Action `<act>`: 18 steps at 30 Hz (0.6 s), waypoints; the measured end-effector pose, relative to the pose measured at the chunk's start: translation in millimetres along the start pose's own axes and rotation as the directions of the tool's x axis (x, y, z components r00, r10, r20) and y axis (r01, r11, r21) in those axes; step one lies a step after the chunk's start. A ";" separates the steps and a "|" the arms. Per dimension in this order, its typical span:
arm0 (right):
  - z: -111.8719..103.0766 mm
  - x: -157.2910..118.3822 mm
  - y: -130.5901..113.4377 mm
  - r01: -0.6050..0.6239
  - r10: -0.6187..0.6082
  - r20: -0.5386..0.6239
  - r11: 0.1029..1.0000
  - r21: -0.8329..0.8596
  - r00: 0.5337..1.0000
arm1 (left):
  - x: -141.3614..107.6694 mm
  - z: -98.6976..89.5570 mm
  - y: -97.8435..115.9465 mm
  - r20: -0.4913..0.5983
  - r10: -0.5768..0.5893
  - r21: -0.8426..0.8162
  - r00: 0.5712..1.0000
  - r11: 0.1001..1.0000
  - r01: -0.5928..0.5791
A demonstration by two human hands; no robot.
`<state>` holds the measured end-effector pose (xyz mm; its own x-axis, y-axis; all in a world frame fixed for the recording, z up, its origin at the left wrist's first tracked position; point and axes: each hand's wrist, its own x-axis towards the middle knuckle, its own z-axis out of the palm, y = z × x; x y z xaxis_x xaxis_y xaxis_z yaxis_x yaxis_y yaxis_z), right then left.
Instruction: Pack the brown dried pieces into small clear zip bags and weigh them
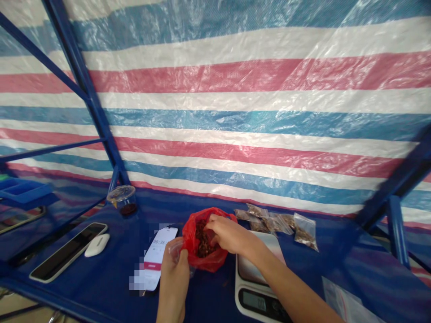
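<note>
A red plastic bag (215,264) stands with its mouth spread, full of dried brown bits (204,242) that look like plant pieces. My right hand (224,231) reaches in from the right, its curled fingers among the bits and the fingertips partly hidden. At the bag's left edge, my left hand (177,264) is closed on a small clear plastic bag (174,250), thumb against the red rim. Under my right forearm lies a kitchen scale (240,287) with a silvery plate and a lit display. Beyond it, several filled zip bags (269,220) lie together, with another filled zip bag (305,231) to their right.
Left of my hands lies a phone (161,246) showing a timer. Farther left are a dark-screened phone (70,251), a white earbud case (97,245) and a clear lidded tub (123,199). Flat clear bags (346,300) lie at the lower right. Blue metal posts (97,121) flank a striped sheet.
</note>
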<state>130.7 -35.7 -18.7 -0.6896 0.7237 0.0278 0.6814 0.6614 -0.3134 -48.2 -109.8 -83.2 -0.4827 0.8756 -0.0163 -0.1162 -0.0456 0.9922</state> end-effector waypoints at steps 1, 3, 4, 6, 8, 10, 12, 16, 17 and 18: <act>1.0 0.4 -0.1 -0.001 0.001 -0.004 1.000 0.002 1.000 | -2.5 1.3 1.9 -0.005 -0.029 -0.037 1.000 0.999 0.028; 2.6 0.8 -1.0 0.012 -0.012 0.000 1.000 0.012 1.000 | -7.6 4.8 6.6 -0.025 -0.095 -0.120 0.995 0.988 0.092; 3.0 0.7 -2.0 0.026 -0.027 0.009 0.999 0.023 1.000 | -10.0 6.7 9.1 -0.033 -0.127 -0.157 0.991 0.980 0.121; 2.4 -0.1 -4.4 0.053 -0.054 0.021 0.997 0.049 0.998 | -13.8 10.5 13.9 -0.037 -0.171 -0.213 0.985 0.964 0.159; 0.5 -1.1 -7.1 0.063 -0.065 0.023 0.996 0.059 0.998 | -16.4 13.8 17.3 -0.060 -0.194 -0.256 0.979 0.951 0.173; -2.2 -2.0 -9.4 0.068 -0.069 0.017 0.996 0.063 0.997 | -17.5 16.0 18.5 -0.087 -0.203 -0.290 0.975 0.942 0.170; -4.8 -3.0 -11.0 0.080 -0.081 0.019 0.994 0.070 0.997 | -17.6 16.3 17.3 -0.100 -0.201 -0.301 0.975 0.940 0.163; -7.3 -5.4 -12.7 0.094 -0.094 0.003 0.991 0.092 0.996 | -17.6 12.9 10.6 -0.060 -0.177 -0.292 0.982 0.944 0.153; -6.8 -5.9 -12.8 0.083 -0.083 -0.005 0.991 0.107 0.997 | -18.1 12.4 9.0 -0.043 -0.164 -0.284 0.986 0.948 0.145; -5.6 -6.4 -12.6 0.060 -0.059 -0.010 0.990 0.126 0.998 | -18.8 12.3 7.5 -0.026 -0.150 -0.271 0.988 0.953 0.137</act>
<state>127.9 -47.6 -9.6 -0.7264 0.6851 0.0555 0.6026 0.6736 -0.4278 -29.3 -120.6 -73.9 -0.4822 0.8598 -0.1677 -0.4124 -0.0539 0.9094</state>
